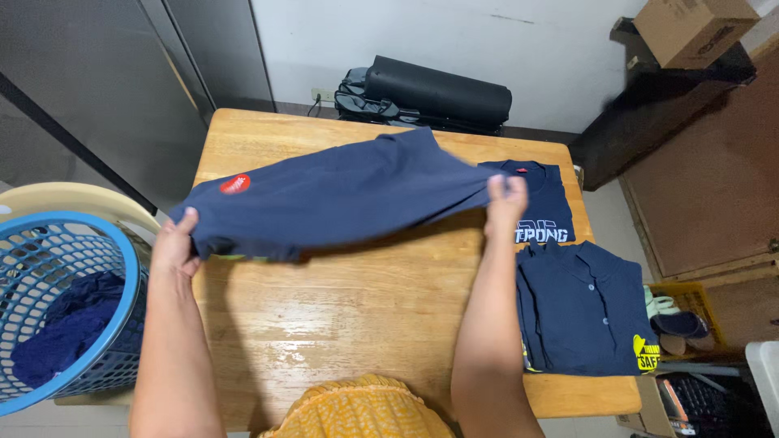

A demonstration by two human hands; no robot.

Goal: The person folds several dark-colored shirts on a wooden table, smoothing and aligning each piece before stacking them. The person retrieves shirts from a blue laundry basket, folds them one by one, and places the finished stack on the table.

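So the navy shirt (341,199) is stretched out in the air over the far half of the desk (357,316), long axis running left to right between both hands. Left hand (174,243) pinches its left end near the desk's left edge, right hand (505,203) grips the other end, fingers closed on the cloth, so neither hand is really nearer. There's a round red patch (234,184) on the shirt near the left hand. Two folded navy shirts sit along the right edge: a tee with pale lettering (542,212), and a buttoned one (580,308) with a yellow patch at its near corner. Cardboard box (694,28) sits up past the far right corner.
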